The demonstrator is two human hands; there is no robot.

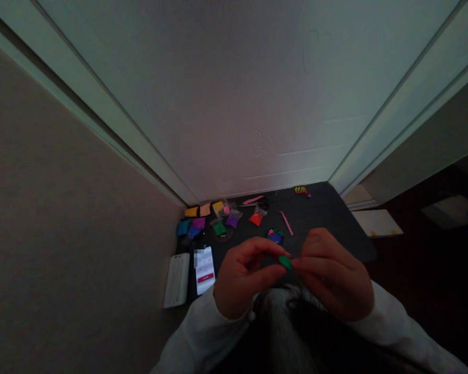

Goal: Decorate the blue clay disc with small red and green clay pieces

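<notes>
My left hand (244, 278) and my right hand (333, 272) meet over a small black table (327, 213), pinching a small piece of green clay (285, 261) between their fingertips. Just beyond the hands lies a small multicoloured clay figure (275, 235), blue with green and pink bits. Both sleeves are white. The room is dim.
Several small bags of coloured clay (206, 221) lie at the table's far left, with a red one (256, 218) nearer the middle. Pink modelling tools (286, 222) and scissors (257, 201) lie behind. A lit phone (205, 270) and a white case (177, 279) sit at left. A small clay piece (300, 190) rests near the door.
</notes>
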